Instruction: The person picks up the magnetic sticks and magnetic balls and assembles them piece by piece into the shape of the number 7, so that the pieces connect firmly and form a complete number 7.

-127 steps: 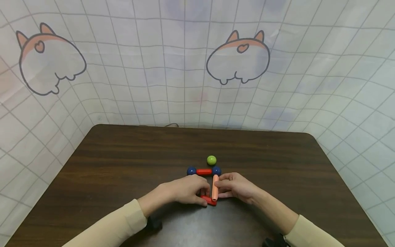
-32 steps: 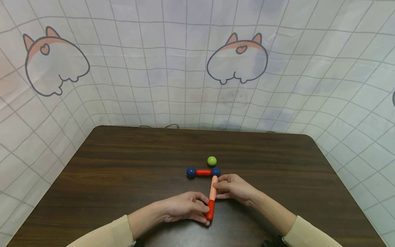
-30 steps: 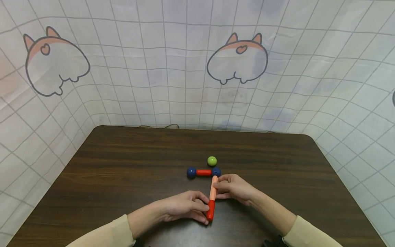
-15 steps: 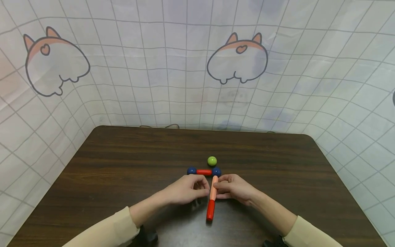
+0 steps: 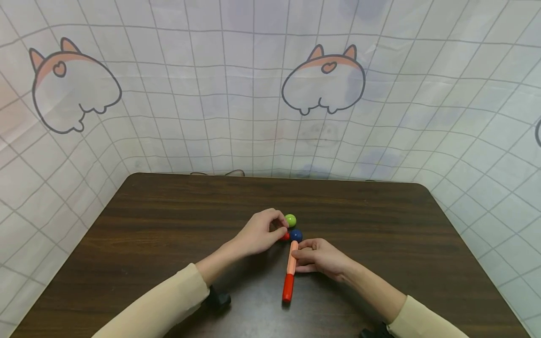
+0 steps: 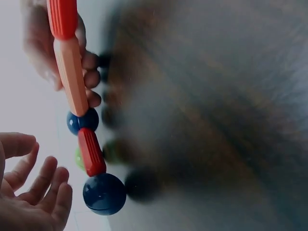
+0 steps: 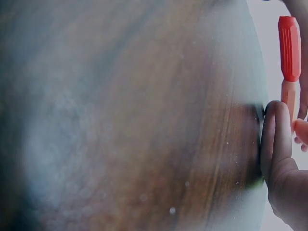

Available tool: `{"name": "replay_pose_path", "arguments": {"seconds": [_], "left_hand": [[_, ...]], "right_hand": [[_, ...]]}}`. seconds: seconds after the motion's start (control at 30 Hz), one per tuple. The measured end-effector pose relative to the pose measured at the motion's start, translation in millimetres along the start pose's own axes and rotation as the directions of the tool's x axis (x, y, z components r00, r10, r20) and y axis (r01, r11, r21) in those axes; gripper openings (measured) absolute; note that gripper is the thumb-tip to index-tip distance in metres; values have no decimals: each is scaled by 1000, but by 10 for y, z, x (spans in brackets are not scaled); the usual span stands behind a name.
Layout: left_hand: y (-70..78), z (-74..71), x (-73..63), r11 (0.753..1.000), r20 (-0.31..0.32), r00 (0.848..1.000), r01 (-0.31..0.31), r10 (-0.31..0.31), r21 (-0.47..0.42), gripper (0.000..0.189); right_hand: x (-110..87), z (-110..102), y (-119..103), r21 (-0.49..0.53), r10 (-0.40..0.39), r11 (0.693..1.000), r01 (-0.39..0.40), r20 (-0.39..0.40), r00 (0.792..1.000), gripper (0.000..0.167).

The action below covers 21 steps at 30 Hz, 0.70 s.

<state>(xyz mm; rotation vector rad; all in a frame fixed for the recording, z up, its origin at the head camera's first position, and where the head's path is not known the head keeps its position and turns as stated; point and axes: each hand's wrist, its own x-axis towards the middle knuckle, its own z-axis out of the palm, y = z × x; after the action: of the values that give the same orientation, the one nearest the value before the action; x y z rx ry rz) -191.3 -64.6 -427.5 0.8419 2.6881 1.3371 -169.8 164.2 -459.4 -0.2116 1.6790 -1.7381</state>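
My right hand [image 5: 324, 259] pinches a peach-coloured ribbed rod [image 5: 291, 262] between thumb and fingers. A red rod [image 5: 288, 288] extends from its near end, in line with it. Its far end meets a blue ball [image 5: 296, 235]. From that ball a second red rod [image 6: 91, 151] leads to another blue ball [image 6: 104, 194], which my left hand covers in the head view. My left hand [image 5: 261, 232] hovers over this part, fingers bent and apart, fingertips right by a green ball [image 5: 290, 220]. Nothing shows between its fingers in the left wrist view.
The pieces lie around the middle of a dark wood-grain table [image 5: 190, 202]. Behind it hangs a pale checked cloth [image 5: 203, 94] with cartoon drawings. A dark wrist-worn device [image 5: 217, 299] sits under the left sleeve.
My left hand has let go of the near red rod, now in line with the peach rod, and moved away from me to the green ball. My right hand keeps its pinch.
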Motion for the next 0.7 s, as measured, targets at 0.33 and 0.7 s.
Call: {"name": "replay_pose_path", "arguments": {"seconds": [0.33,0.7], "left_hand": [[-64,62,228,985,8,1000,24,-25,171,26],[-104,125,417,952,121,983,97,-137,290,35]], "right_hand": [[-11,-2,-4,12,-3,1000,3,13,1000,39],[-14,-2,0,15,-3,1000,3,19,1000,37]]}}
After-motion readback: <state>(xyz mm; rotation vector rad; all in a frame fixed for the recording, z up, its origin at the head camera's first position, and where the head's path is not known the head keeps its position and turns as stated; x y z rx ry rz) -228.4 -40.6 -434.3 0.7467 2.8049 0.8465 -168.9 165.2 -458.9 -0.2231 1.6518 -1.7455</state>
